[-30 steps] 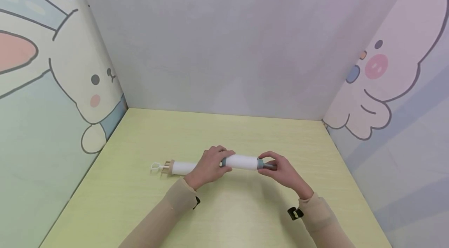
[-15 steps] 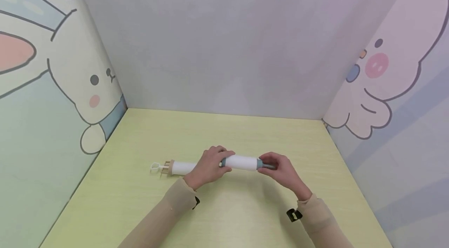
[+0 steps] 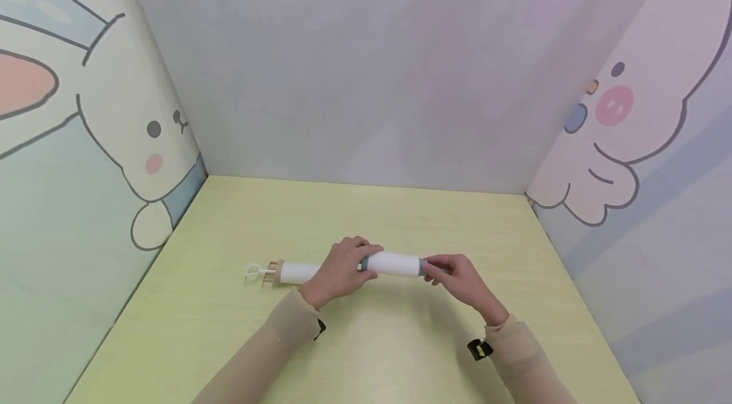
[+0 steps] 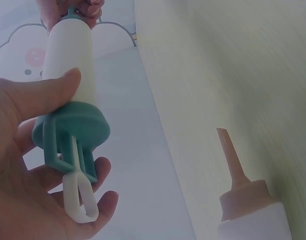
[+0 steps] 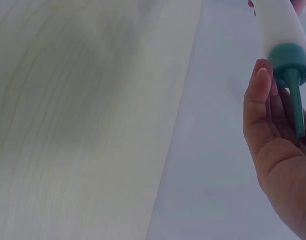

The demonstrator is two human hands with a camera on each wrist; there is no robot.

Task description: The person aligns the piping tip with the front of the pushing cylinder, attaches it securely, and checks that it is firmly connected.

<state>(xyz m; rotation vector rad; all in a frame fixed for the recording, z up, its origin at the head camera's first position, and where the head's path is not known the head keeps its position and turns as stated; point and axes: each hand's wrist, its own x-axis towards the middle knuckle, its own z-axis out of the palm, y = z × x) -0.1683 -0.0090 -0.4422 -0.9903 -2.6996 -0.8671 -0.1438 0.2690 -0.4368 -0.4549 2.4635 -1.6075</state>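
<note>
Above the table I hold a white syringe-like tube (image 3: 393, 264) with green ends, nearly level. My left hand (image 3: 341, 269) grips its plunger end; in the left wrist view the thumb lies on the barrel above the green flange (image 4: 77, 125), and a white ring pull (image 4: 80, 197) sticks out. The fingers of my right hand (image 3: 460, 278) pinch the green nozzle cap (image 5: 290, 60) at the other end, with its thin spout pointing into the palm. A second white tube (image 3: 298, 274) with beige ends lies on the table, partly hidden behind my left hand.
The pale wooden table (image 3: 366, 353) meets a grey wall (image 3: 366, 74) at the back. Side walls with cartoon animals stand left and right. Close to my left hand is the second tube's beige nozzle (image 4: 233, 160).
My right hand's fingers have shifted on the green nozzle cap, and the thumb now covers more of it. The left hand and both tubes stay where they were.
</note>
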